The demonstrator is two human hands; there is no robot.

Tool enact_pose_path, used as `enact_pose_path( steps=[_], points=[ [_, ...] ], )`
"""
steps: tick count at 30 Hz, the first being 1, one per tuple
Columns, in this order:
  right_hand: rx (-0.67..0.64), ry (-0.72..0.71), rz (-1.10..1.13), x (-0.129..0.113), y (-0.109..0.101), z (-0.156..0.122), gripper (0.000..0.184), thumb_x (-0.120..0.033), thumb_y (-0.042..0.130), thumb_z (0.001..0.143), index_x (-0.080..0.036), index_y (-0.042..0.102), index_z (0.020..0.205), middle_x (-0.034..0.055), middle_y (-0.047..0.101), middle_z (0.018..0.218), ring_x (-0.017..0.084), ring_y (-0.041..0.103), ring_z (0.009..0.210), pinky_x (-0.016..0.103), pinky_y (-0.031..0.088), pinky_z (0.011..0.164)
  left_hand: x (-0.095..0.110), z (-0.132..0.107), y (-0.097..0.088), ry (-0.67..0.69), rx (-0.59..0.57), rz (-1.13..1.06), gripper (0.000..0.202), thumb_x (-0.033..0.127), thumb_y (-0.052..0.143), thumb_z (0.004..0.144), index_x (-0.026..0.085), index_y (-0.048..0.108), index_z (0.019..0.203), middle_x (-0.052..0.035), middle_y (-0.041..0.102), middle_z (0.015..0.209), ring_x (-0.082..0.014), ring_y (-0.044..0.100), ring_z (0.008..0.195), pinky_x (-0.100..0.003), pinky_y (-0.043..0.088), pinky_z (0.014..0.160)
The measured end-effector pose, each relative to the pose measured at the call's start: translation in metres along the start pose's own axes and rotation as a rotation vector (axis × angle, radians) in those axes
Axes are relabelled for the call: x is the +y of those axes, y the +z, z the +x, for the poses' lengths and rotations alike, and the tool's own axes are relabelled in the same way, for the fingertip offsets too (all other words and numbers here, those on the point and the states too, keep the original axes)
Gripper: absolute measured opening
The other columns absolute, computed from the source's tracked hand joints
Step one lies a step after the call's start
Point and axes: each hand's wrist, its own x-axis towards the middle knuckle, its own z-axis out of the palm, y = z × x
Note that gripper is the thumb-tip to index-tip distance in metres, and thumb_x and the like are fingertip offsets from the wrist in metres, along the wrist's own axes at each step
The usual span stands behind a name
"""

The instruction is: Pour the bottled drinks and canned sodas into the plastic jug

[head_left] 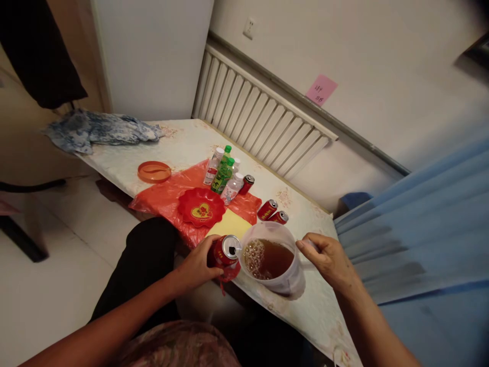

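Near the table's front edge, my left hand (197,266) is wrapped round a red drink can (222,254) with an opened top. Against the can sits the spout of a translucent plastic pitcher (296,278), which holds brown liquid with bubbles at its left side. The pitcher tilts toward the can; whether its base touches the table is hard to see. On the right, my right hand (324,255) grips the pitcher's handle, which the fingers mostly cover. Whether liquid is flowing into the can cannot be made out.
Beyond the can lie a red scalloped plate (185,216) and a red plastic bag (160,196). Several bottles (223,176) and red cans (267,209) stand behind. An orange lid (154,172) and a blue-white cloth (110,127) lie left. A radiator (252,112) lines the wall; a blue curtain (420,229) hangs right.
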Motion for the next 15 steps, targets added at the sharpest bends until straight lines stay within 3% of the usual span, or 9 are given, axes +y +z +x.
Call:
enact_pose_path(
  steps=[15],
  points=[
    [-0.058, -0.024, -0.059, -0.0072, -0.0035, -0.0006, 0.043, -0.051, 0.056, 0.081, -0.02, 0.045, 0.054, -0.004, 0.035, 0.054, 0.011, 0.034, 0.052, 0.024, 0.026, 0.049, 0.0012, -0.0005, -0.0005, 0.007, -0.038, 0.028, 0.068, 0.021, 0.073, 0.064, 0.02, 0.044, 0.125, -0.0093, 0.056, 0.13, -0.0288, 0.052, 0.122, -0.044, 0.04, 0.106]
  ],
)
